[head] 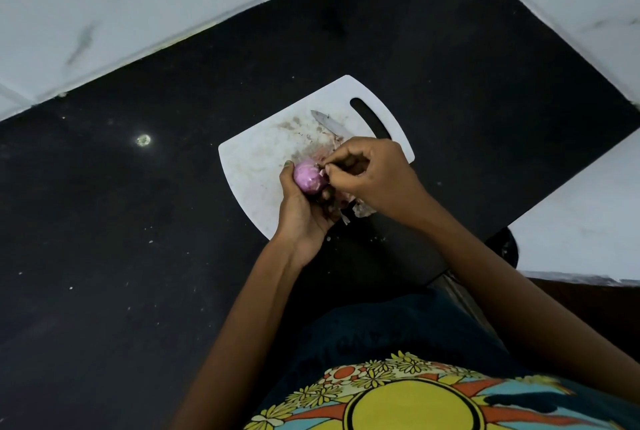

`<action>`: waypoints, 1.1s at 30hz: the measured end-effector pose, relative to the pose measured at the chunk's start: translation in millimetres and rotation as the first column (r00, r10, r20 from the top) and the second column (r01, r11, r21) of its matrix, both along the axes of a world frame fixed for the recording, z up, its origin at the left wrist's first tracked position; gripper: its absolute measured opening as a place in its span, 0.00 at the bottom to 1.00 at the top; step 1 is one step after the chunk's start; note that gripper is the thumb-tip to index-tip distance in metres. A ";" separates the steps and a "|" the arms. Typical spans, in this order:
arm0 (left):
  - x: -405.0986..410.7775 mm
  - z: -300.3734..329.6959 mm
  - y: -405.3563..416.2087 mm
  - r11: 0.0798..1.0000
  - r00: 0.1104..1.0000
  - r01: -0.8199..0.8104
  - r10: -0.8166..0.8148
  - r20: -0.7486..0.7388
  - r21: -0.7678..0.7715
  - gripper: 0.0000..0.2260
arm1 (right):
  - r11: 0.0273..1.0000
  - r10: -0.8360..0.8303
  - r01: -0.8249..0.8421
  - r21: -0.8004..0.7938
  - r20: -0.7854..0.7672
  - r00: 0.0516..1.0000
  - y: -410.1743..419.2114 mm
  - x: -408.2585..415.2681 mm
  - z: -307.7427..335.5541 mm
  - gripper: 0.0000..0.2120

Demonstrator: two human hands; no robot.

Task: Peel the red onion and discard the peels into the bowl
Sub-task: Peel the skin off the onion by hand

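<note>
Red onion (309, 177): glossy pink-purple, paler streaks. Cutting board (256, 159): white, smeared with reddish-brown and pink stains near its middle. Knife (330, 123) blade: silver-grey. Peel scraps (362, 209) at the board's near edge: pale pinkish-white. Tabletop (138, 221): black, dotted with small pale specks. Wall tiles (121, 6): white with grey marble veining. Shirt (415, 395): dark blue, yellow sun disc, orange rays, turquoise patches, yellow-white flowers.

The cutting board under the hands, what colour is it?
White, with reddish-brown stains, as the head view shows: the cutting board lies on a black counter.
</note>
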State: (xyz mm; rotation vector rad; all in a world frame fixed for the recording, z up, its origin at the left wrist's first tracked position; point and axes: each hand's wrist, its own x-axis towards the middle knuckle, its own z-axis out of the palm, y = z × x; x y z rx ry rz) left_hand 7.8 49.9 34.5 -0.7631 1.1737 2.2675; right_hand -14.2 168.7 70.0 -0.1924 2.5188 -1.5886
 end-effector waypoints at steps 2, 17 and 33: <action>-1.6 -0.8 -1.5 1.000 1.000 0.023 -0.023 -0.008 0.000 0.28 | 1.000 0.028 -0.028 -0.005 -0.006 1.000 -0.1 2.2 1.3 0.06; -0.3 8.4 -1.1 0.991 0.999 -0.026 0.020 0.045 0.128 0.25 | 0.967 -0.252 0.255 0.016 -0.114 0.961 0.6 1.7 -14.5 0.03; -2.5 3.7 -6.2 0.994 0.996 -0.057 0.050 0.080 0.089 0.28 | 0.988 -0.110 0.124 0.097 -0.140 0.984 9.5 -0.9 -9.1 0.07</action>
